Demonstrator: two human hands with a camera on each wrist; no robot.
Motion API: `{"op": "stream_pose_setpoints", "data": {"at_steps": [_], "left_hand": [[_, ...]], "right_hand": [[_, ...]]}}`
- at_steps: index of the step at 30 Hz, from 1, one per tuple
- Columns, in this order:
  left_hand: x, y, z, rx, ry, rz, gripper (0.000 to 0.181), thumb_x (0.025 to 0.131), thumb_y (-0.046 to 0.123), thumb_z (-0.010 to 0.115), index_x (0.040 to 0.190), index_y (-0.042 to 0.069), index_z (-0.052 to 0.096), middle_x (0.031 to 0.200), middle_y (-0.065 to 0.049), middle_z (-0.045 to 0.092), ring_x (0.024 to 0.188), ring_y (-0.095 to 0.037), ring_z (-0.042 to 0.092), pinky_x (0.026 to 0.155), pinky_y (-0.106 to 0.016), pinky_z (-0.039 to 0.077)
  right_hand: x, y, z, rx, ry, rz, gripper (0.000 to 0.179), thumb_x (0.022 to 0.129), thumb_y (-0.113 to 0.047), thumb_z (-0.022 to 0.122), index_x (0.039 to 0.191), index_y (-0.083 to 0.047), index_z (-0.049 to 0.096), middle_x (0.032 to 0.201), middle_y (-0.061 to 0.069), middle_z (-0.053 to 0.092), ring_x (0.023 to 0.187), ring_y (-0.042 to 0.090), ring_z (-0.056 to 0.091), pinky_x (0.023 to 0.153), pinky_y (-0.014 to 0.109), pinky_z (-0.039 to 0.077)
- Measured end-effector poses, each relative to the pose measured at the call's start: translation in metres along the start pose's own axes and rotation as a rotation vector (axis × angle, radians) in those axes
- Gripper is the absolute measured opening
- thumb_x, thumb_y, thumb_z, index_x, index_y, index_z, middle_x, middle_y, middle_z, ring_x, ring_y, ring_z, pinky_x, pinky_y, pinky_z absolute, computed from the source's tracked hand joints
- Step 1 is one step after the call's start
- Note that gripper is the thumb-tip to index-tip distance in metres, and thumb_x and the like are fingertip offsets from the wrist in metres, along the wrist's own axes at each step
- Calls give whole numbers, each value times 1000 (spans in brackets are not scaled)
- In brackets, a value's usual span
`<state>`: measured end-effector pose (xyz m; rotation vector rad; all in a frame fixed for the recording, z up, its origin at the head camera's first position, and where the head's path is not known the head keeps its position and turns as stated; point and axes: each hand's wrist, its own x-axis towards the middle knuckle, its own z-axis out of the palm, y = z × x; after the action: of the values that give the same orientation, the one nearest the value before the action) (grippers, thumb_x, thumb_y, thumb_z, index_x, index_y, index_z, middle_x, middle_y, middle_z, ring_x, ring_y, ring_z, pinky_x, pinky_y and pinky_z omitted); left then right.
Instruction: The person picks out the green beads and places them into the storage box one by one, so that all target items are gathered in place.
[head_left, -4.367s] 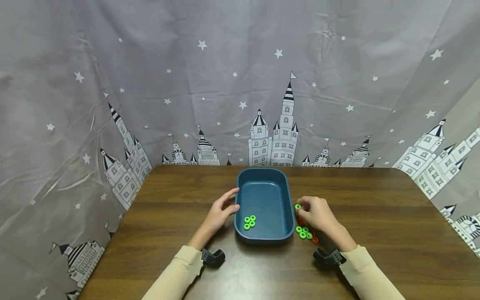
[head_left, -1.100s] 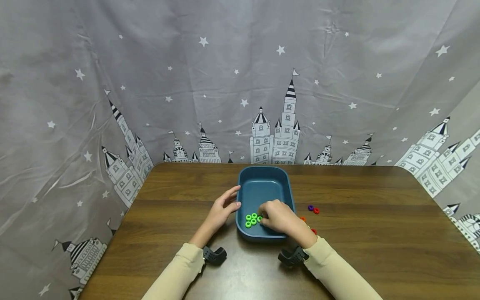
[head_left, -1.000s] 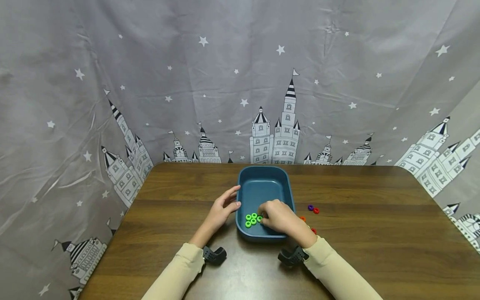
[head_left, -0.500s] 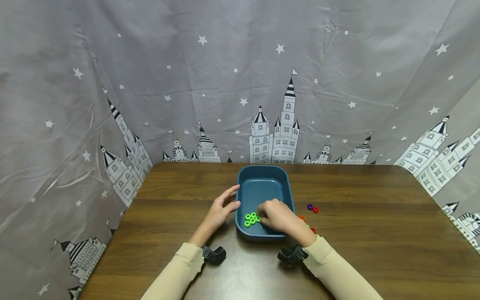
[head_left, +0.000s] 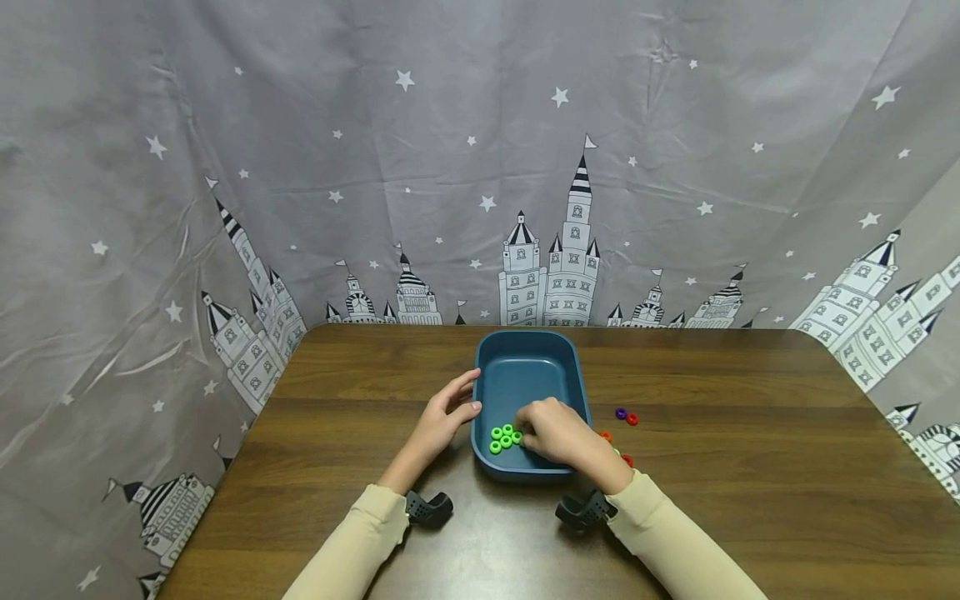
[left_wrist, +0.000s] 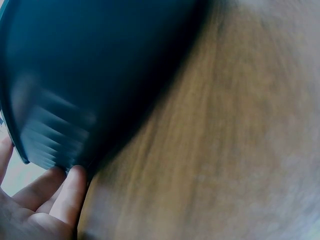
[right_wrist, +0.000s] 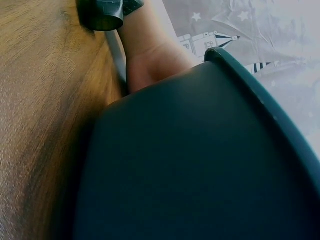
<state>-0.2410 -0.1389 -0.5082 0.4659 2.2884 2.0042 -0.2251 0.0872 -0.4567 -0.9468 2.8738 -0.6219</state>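
The left hand (head_left: 441, 420), loosely spread, touched a blue tray (head_left: 523, 379) at left; the right hand (head_left: 553, 430), grip unclear, curled inside beside green rings (head_left: 506, 437).

left hand (head_left: 441, 422): fingers extended | right hand (head_left: 553, 430): fingers curled

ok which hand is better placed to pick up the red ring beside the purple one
Probably the right hand: the red ring lies on its side of the tray, though that hand is down by the green rings. The left hand touches the tray's left wall, across from the ring.
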Motion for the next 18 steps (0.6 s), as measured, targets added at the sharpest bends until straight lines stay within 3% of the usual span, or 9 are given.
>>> {"op": "stream_pose_setpoints", "data": {"at_steps": [9, 18], "left_hand": [[1, 1, -1, 2, -1, 4, 57, 99, 7, 60, 153, 5, 44, 148, -30, 51, 132, -46, 55, 99, -38, 55], [1, -1, 0, 12, 2, 3, 56, 99, 6, 60, 153, 4, 44, 147, -30, 52, 131, -45, 56, 98, -36, 56]], "right_hand": [[0, -1, -2, 44, 16, 13, 9, 86, -8, 76, 95, -6, 78, 83, 3, 74, 71, 10, 60, 63, 29, 52], [-4, 8, -13, 157, 168, -67, 19, 86, -9, 74, 103, -1, 77, 85, 5, 77, 74, 11, 68, 66, 23, 55]]}}
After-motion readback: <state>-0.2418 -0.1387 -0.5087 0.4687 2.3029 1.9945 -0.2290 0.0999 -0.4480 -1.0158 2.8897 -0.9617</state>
